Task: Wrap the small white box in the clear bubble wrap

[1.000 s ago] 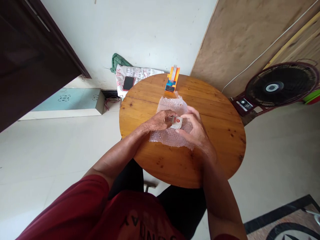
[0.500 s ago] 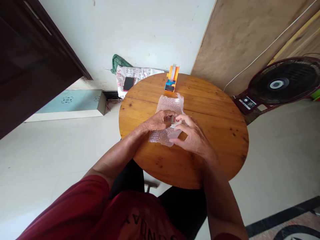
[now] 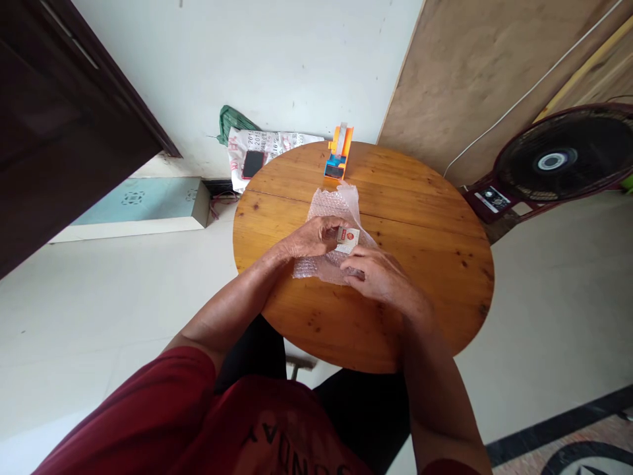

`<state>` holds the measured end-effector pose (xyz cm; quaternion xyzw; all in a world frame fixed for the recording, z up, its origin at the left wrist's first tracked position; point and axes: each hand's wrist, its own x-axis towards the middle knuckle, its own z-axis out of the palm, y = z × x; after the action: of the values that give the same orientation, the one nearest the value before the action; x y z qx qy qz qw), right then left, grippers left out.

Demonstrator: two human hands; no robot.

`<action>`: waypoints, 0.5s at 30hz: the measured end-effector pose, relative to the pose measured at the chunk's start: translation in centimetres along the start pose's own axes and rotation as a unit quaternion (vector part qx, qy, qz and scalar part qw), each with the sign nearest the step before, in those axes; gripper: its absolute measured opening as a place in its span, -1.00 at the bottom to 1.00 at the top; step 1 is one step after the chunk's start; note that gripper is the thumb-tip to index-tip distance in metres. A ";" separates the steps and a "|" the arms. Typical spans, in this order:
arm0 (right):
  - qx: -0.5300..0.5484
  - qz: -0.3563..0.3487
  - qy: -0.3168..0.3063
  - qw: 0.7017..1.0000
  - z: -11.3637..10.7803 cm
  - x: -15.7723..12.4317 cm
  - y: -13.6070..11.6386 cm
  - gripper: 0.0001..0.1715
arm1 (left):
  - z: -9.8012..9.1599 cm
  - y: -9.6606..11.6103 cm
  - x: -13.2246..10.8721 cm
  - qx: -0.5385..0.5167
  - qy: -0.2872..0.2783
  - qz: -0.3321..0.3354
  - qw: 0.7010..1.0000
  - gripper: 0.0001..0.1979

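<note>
A sheet of clear bubble wrap (image 3: pixel 330 206) lies on the round wooden table (image 3: pixel 425 231). A small white box with a red mark (image 3: pixel 347 239) rests on it. My left hand (image 3: pixel 311 239) has its fingers closed on the box's left end and holds it down. My right hand (image 3: pixel 376 276) lies just below the box, fingers curled on the near edge of the bubble wrap, which is folded up toward the box.
An orange and blue tape dispenser (image 3: pixel 339 154) stands at the table's far edge. A black floor fan (image 3: pixel 558 158) stands at the right. On the floor behind the table lie a printed white sack (image 3: pixel 270 146) and a dark phone (image 3: pixel 252 163). A dark cabinet (image 3: pixel 54 125) fills the left.
My right hand has moved from the right side of the box down to its near side, drawing the bubble wrap edge in. My left hand has stayed on the box.
</note>
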<state>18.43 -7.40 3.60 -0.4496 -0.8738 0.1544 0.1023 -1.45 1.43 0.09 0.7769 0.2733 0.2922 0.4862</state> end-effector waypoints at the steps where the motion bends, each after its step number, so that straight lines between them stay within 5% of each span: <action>1: 0.006 0.007 -0.012 1.000 -0.1 0.0 0.1 -0.88 | 0.0 0.0 0.0 -0.004 -0.004 0.001 1.000 -0.46; 7: 0.013 0.037 -0.087 0.995 -0.1 -0.2 -0.1 -0.61 | 0.0 0.1 0.0 -0.014 0.008 -0.007 1.000 -0.51; 12: -0.013 0.036 -0.098 0.994 -0.4 0.0 -0.5 -0.87 | 0.0 0.1 0.0 -0.046 -0.001 -0.007 0.999 -0.55; 15: -0.016 0.023 -0.079 0.996 -0.4 0.2 -0.6 -0.75 | 0.1 0.0 0.1 -0.036 -0.001 -0.001 0.999 -0.52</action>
<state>17.98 -7.49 4.22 -0.4575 -0.8710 0.1777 0.0220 -1.34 1.45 0.07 0.7593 0.2626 0.3004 0.5141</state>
